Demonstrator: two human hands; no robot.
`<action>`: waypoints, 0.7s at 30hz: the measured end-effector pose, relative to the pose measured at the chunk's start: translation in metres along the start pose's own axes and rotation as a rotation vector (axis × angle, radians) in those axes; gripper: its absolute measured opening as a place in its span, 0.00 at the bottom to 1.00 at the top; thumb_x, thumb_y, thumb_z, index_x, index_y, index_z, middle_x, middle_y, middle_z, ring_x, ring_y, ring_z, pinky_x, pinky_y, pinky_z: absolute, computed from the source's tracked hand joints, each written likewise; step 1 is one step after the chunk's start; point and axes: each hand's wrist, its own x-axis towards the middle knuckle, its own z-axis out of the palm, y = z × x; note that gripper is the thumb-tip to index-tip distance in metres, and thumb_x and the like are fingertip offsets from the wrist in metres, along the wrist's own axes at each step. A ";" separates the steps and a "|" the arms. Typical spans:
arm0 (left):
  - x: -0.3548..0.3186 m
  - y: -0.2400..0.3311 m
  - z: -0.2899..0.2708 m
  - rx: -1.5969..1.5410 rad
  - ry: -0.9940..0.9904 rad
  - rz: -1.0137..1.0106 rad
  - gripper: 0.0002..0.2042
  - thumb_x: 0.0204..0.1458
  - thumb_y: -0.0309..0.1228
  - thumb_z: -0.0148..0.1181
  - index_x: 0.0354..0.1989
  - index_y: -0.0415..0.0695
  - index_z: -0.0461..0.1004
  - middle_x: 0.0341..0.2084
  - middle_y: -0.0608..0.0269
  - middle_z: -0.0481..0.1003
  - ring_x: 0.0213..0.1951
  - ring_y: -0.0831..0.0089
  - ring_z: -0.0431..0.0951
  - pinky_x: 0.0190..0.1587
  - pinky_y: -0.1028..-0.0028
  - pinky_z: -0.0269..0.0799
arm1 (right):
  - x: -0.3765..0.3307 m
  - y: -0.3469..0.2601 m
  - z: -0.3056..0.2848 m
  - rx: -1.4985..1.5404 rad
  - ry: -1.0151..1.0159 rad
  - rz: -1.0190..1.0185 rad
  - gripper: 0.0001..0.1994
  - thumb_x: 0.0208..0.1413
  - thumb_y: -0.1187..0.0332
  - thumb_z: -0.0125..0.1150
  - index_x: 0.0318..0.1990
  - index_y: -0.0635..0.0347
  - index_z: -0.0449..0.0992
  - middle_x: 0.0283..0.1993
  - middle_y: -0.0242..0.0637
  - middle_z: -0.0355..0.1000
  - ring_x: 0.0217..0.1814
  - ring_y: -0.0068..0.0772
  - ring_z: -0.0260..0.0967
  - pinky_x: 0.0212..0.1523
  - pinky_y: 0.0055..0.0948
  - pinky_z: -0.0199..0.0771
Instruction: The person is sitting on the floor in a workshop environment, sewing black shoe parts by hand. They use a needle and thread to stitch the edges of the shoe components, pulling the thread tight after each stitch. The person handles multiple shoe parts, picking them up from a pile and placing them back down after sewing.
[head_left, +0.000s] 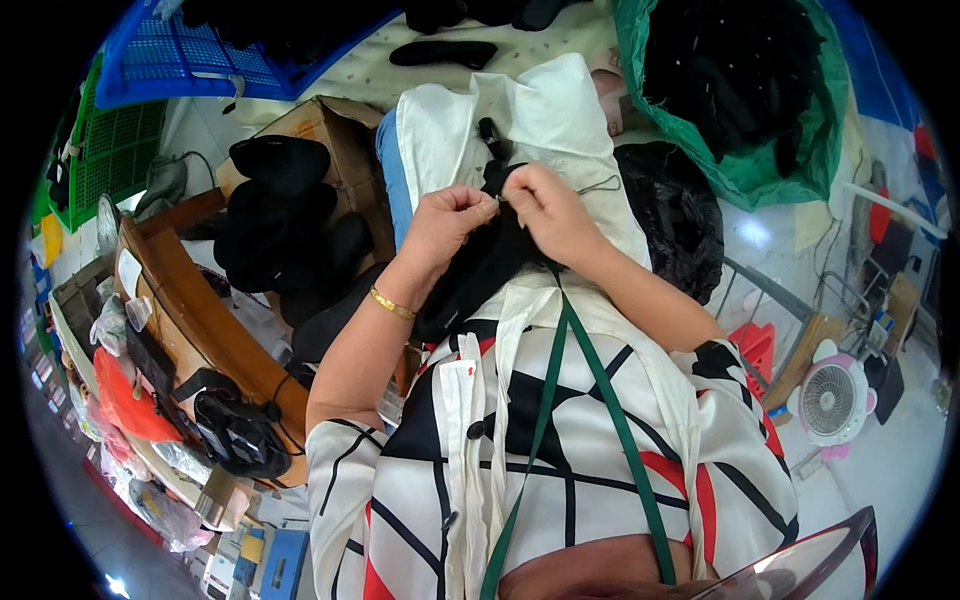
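Observation:
A black, soft, shoe-like piece [478, 275] lies across my lap on a white cloth [555, 110]. My left hand [452, 222] is closed in a pinch at its upper edge; what the fingertips hold is too small to make out. Right beside it, my right hand [553, 217] is closed too, its thumb and fingertips almost touching those of the left. From behind the right hand sticks out a thin metal tool with a loop-shaped end [602, 184]. A short black strap [490, 135] rises above the hands on the cloth.
Black shoe-like pieces [275, 220] are piled by a cardboard box [345, 150] at left, beside a wooden bench [215, 310]. A green bag [825, 150] of black pieces stands far right, near a black plastic bag [675, 215]. A small fan [832, 400] sits right.

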 end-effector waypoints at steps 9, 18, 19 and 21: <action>-0.004 0.000 -0.012 -0.307 -0.016 -0.157 0.05 0.59 0.31 0.61 0.32 0.44 0.76 0.24 0.72 0.73 0.24 0.83 0.69 0.27 0.82 0.63 | -0.053 0.101 -0.156 1.461 0.657 0.639 0.04 0.60 0.78 0.59 0.33 0.64 0.71 0.27 0.34 0.70 0.25 0.27 0.69 0.33 0.28 0.80; -0.005 0.009 0.000 -0.077 0.076 -0.073 0.09 0.55 0.32 0.65 0.26 0.45 0.73 0.24 0.69 0.72 0.28 0.79 0.71 0.31 0.80 0.66 | -0.092 0.158 -0.241 1.122 1.389 0.424 0.10 0.65 0.78 0.47 0.28 0.64 0.64 0.26 0.37 0.61 0.25 0.31 0.61 0.55 0.51 0.81; -0.004 0.010 0.002 0.206 0.122 0.180 0.10 0.53 0.30 0.66 0.25 0.44 0.72 0.24 0.68 0.72 0.29 0.77 0.71 0.33 0.79 0.67 | -0.091 0.154 -0.238 1.132 1.354 0.409 0.11 0.66 0.76 0.48 0.28 0.64 0.64 0.26 0.36 0.61 0.25 0.30 0.60 0.56 0.52 0.80; -0.004 0.013 0.005 0.773 0.206 0.692 0.13 0.49 0.28 0.69 0.21 0.41 0.69 0.24 0.65 0.72 0.31 0.74 0.73 0.36 0.76 0.69 | -0.090 0.148 -0.234 1.117 1.350 0.400 0.10 0.67 0.75 0.48 0.30 0.63 0.64 0.26 0.35 0.61 0.25 0.30 0.60 0.57 0.52 0.79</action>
